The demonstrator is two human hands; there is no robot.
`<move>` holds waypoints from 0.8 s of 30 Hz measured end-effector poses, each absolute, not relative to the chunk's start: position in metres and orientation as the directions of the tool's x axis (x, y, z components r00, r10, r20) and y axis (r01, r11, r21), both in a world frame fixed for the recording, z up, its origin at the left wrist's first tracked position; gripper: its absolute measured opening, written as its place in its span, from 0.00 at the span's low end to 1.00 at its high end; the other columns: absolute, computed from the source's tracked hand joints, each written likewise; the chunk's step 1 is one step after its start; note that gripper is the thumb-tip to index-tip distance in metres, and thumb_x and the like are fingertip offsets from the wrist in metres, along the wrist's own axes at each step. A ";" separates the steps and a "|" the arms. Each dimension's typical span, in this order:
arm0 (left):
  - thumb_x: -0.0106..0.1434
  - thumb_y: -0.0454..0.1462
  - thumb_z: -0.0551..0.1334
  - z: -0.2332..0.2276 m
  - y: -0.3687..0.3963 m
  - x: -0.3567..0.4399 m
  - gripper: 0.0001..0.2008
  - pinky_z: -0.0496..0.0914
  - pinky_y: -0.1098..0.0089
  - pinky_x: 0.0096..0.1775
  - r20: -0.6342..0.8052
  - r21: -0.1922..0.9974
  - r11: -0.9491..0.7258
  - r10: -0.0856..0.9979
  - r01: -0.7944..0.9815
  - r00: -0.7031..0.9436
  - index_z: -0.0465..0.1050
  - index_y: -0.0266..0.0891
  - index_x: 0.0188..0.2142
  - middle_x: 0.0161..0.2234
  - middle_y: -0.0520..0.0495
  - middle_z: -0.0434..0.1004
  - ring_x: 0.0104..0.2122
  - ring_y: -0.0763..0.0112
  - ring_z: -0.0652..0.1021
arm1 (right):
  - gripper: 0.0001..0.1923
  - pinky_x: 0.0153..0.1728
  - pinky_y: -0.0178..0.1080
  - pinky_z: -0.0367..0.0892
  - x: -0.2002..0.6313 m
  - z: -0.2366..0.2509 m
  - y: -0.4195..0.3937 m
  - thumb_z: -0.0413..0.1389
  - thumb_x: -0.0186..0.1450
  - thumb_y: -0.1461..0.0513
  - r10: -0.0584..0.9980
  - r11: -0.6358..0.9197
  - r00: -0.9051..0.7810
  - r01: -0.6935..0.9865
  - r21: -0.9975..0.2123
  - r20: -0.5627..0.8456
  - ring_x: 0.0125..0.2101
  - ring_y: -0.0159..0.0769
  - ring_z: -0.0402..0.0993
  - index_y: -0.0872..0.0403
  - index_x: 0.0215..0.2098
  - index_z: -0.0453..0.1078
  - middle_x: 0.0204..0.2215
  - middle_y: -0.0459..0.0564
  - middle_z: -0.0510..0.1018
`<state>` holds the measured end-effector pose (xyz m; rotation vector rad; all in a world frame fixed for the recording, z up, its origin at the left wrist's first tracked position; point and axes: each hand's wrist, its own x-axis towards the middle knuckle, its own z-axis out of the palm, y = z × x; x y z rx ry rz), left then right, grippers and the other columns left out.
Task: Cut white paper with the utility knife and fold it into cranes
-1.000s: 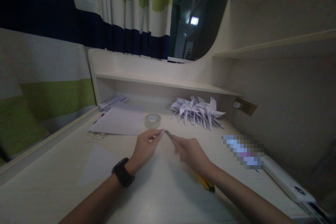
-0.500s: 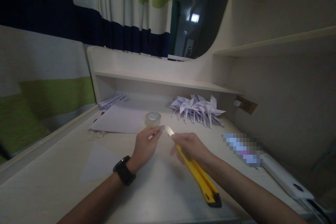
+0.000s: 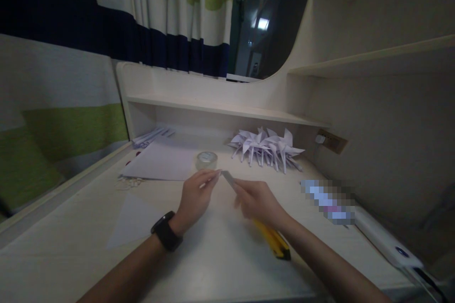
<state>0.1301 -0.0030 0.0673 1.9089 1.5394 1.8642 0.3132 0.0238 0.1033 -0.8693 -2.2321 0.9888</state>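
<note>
In my right hand (image 3: pixel 261 201) is a yellow utility knife (image 3: pixel 272 236), its handle slanting down toward me under the palm. The knife's metal blade sticks out past my fingers and points to the left. My left hand (image 3: pixel 197 194), with a black watch on the wrist, pinches something small and pale at the blade's tip. What it is cannot be made out. Just beyond my left fingertips a roll of clear tape (image 3: pixel 206 159) lies on the desk.
Paper pinwheels (image 3: pixel 265 144) lie heaped at the back. White sheets (image 3: pixel 163 158) and folded paper (image 3: pixel 151 137) sit back left, with small pale bits (image 3: pixel 131 183) in front. A paper piece (image 3: pixel 130 222) lies nearer. A white power strip (image 3: pixel 387 239) runs along the right.
The knife has turned in my right hand: its handle end has shifted up and left, more hidden by the hand, and the blade looks darker. My left hand stays almost still.
</note>
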 end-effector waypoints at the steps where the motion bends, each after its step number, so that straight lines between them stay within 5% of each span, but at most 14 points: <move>1: 0.62 0.36 0.60 0.068 -0.003 0.131 0.09 0.71 0.70 0.41 0.700 0.662 -0.486 0.673 0.571 -0.239 0.78 0.42 0.39 0.39 0.48 0.80 0.39 0.67 0.78 | 0.21 0.18 0.28 0.59 0.316 0.106 0.026 0.42 0.69 0.53 0.703 0.639 -0.657 0.414 -0.648 0.273 0.14 0.25 0.66 0.56 0.44 0.72 0.20 0.45 0.74; 4: 0.60 0.35 0.61 0.071 -0.003 0.131 0.08 0.72 0.71 0.39 0.640 0.715 -0.451 0.730 0.535 -0.240 0.79 0.42 0.38 0.38 0.48 0.81 0.39 0.66 0.78 | 0.18 0.24 0.31 0.60 0.326 0.113 0.031 0.43 0.69 0.62 0.575 0.808 -0.746 0.582 -0.091 0.337 0.20 0.30 0.69 0.55 0.54 0.65 0.23 0.49 0.76; 7: 0.59 0.35 0.62 0.072 -0.002 0.129 0.08 0.73 0.69 0.39 0.569 0.763 -0.417 0.796 0.494 -0.207 0.79 0.41 0.37 0.37 0.48 0.81 0.37 0.66 0.79 | 0.24 0.26 0.35 0.60 0.334 0.117 0.032 0.45 0.67 0.68 0.469 0.760 -0.831 0.552 0.343 0.298 0.26 0.36 0.70 0.56 0.61 0.57 0.27 0.54 0.76; 9: 0.59 0.35 0.62 0.071 -0.001 0.128 0.08 0.73 0.67 0.41 0.523 0.788 -0.396 0.834 0.472 -0.174 0.79 0.41 0.36 0.37 0.48 0.82 0.37 0.65 0.80 | 0.25 0.27 0.37 0.60 0.339 0.120 0.031 0.45 0.67 0.68 0.414 0.727 -0.864 0.503 0.468 0.285 0.28 0.38 0.69 0.55 0.62 0.55 0.29 0.55 0.76; 12: 0.59 0.35 0.62 0.071 -0.001 0.128 0.08 0.72 0.66 0.43 0.504 0.798 -0.394 0.851 0.456 -0.148 0.79 0.41 0.36 0.37 0.48 0.82 0.37 0.65 0.80 | 0.24 0.28 0.39 0.61 0.343 0.125 0.031 0.44 0.68 0.67 0.386 0.718 -0.876 0.483 0.501 0.290 0.29 0.40 0.68 0.54 0.62 0.56 0.30 0.55 0.75; 15: 0.59 0.36 0.62 0.074 -0.003 0.131 0.08 0.73 0.66 0.42 0.535 0.790 -0.409 0.824 0.456 -0.187 0.79 0.41 0.36 0.37 0.48 0.82 0.37 0.65 0.80 | 0.23 0.29 0.38 0.61 0.341 0.125 0.032 0.44 0.68 0.67 0.459 0.758 -0.825 0.557 0.339 0.330 0.29 0.39 0.69 0.52 0.61 0.58 0.30 0.55 0.76; 18: 0.59 0.37 0.62 0.075 -0.005 0.133 0.08 0.73 0.68 0.40 0.589 0.759 -0.438 0.777 0.482 -0.223 0.79 0.42 0.37 0.38 0.48 0.81 0.38 0.65 0.79 | 0.18 0.26 0.34 0.62 0.334 0.118 0.030 0.43 0.70 0.60 0.619 0.784 -0.714 0.590 -0.194 0.329 0.24 0.33 0.70 0.51 0.55 0.66 0.26 0.50 0.77; 21: 0.61 0.36 0.61 0.073 -0.005 0.134 0.08 0.72 0.69 0.40 0.659 0.704 -0.484 0.719 0.519 -0.222 0.79 0.41 0.37 0.39 0.47 0.81 0.39 0.66 0.78 | 0.25 0.17 0.30 0.58 0.323 0.109 0.024 0.41 0.69 0.50 0.741 0.476 -0.661 0.395 -0.786 0.117 0.15 0.27 0.66 0.57 0.48 0.70 0.23 0.48 0.76; 24: 0.61 0.35 0.61 0.072 -0.005 0.134 0.08 0.72 0.69 0.40 0.684 0.678 -0.500 0.698 0.539 -0.212 0.79 0.40 0.38 0.39 0.47 0.80 0.39 0.67 0.78 | 0.29 0.13 0.29 0.54 0.314 0.101 0.019 0.42 0.67 0.46 0.771 0.211 -0.636 0.283 -0.936 -0.019 0.12 0.26 0.62 0.60 0.47 0.70 0.20 0.48 0.75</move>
